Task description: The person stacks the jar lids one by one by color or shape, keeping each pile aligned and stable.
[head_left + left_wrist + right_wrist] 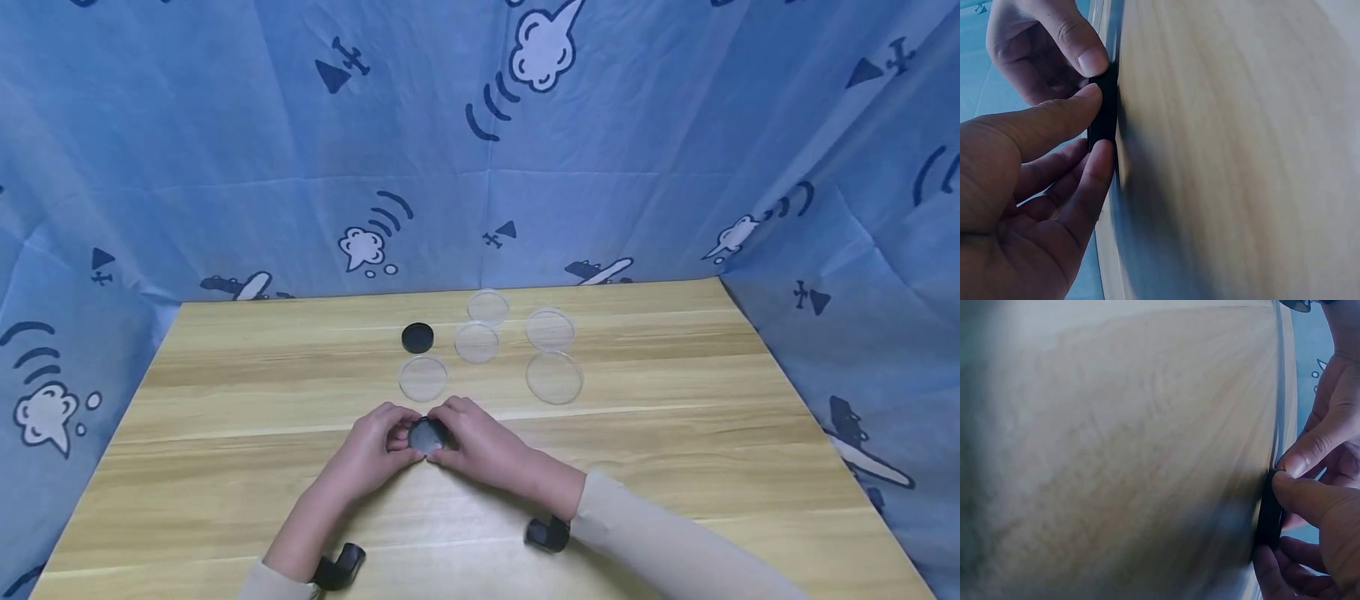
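A small round black case with a greyish top lies low over the table between both hands. My left hand pinches its left edge with thumb and fingers, and my right hand pinches its right edge. In the left wrist view the black side of the case shows edge-on, with both thumbs against it. The right wrist view shows the same dark rim between the fingertips. Whether the case touches the table, I cannot tell.
Beyond the hands, a black round piece lies on the wooden table, beside several clear discs, including one nearer and one at the right. Blue patterned cloth hangs behind the table and at both sides.
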{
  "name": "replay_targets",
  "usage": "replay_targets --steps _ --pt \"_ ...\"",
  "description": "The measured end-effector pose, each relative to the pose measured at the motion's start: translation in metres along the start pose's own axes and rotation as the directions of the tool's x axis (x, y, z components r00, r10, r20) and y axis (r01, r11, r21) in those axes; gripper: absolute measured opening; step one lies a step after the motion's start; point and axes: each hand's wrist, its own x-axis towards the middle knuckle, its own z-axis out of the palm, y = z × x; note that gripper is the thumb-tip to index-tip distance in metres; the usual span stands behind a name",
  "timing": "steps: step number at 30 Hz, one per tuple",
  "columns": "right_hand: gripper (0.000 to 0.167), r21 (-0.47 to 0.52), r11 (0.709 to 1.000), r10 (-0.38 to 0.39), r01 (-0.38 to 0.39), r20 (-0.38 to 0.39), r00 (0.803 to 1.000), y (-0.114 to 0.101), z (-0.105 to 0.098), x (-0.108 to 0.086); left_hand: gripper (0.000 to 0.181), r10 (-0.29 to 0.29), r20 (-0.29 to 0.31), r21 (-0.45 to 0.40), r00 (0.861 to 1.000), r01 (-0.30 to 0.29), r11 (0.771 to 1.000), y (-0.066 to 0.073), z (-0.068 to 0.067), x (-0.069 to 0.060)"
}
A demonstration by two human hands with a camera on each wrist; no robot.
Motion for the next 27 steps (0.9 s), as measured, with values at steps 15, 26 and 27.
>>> replay_targets --steps 15,26,27 --pt "0.048 0.048 0.999 0.012 -0.012 0.003 1.000 0.003 0.000 0.000 0.043 -0.022 -0.004 -0.034 1.000 0.022 0.999 0.002 0.001 -0.002" --pt "0.048 0.036 0.999 0.000 0.000 0.001 1.000 0.005 0.001 0.000 0.030 0.005 -0.078 0.018 0.997 -0.004 1.000 0.000 -0.017 0.018" --pt "0.049 0.033 0.999 -0.002 0.002 0.000 1.000 0.005 0.001 0.000 0.029 0.008 -0.097 0.017 0.995 -0.006 1.000 0.000 -0.020 0.021"
